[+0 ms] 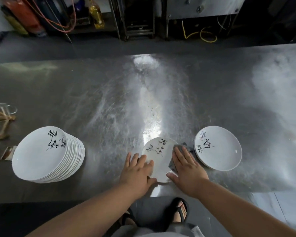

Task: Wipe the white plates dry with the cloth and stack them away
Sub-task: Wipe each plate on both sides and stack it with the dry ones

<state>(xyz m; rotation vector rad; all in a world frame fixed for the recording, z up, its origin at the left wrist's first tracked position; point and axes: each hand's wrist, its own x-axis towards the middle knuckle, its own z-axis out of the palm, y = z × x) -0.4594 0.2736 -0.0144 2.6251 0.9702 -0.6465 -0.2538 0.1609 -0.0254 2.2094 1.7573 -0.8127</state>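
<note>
While left hand [137, 170] rests flat-fingered on plate [158, 155] left rim, right hand [186, 168], fingers straight, presses cloth [187, 147] onto plate's right side. Tall stack [48, 154] left of plate, short stack [219, 147] just right, all on tabletop [109, 103].

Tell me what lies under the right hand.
A grey cloth lies under the right hand, pressed flat on the middle plate, at its right side. The hand covers most of the cloth, and the plate surface beneath cannot be seen.
</note>
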